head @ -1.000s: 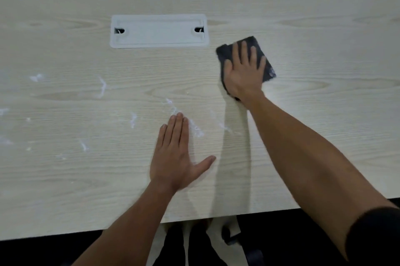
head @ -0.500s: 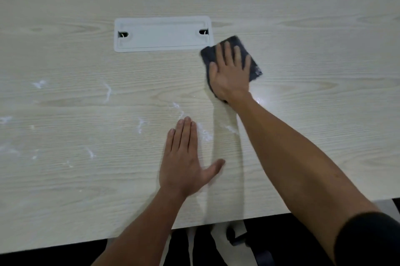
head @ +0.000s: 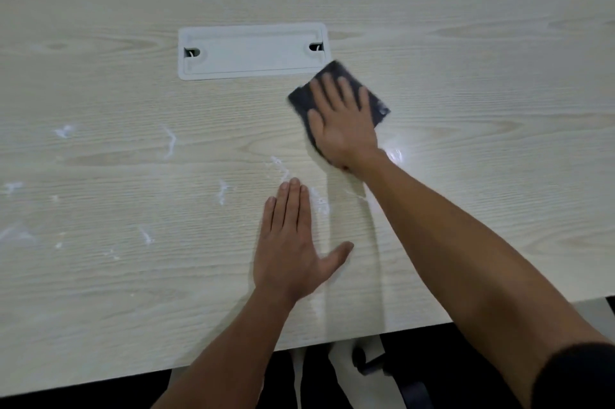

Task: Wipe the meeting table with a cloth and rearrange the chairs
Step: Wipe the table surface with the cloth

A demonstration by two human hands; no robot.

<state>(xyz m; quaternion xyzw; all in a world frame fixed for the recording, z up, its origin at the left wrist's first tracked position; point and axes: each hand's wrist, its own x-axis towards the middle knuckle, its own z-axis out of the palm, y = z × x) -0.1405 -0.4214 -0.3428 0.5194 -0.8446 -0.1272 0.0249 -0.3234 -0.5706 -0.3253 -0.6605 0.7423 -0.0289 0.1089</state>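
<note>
Pale wood-grain meeting table (head: 466, 25), white smears from 9 o'clock to centre, grey rectangular cable hatch (head: 253, 50) at 12. Wipe step, chairs not started. L hand (head: 293, 252) flat, fingers straight, bracing, holds nothing. R hand (head: 342, 122) flat, pressing dark folded cloth (head: 303, 99) at 1 o'clock, beside hatch corner. Next, prob: sweep cloth toward 9 thru smears.

Lighting even, moderately bright, from overhead. Small glare patch on the tabletop (head: 466, 208) just right of the right hand (head: 342, 122). Soft arm shadows fall toward the near edge. Right hand and cloth (head: 377, 102) slightly motion-blurred. Wide-angle bowing shows at the frame edges; overall sharpness is soft.
</note>
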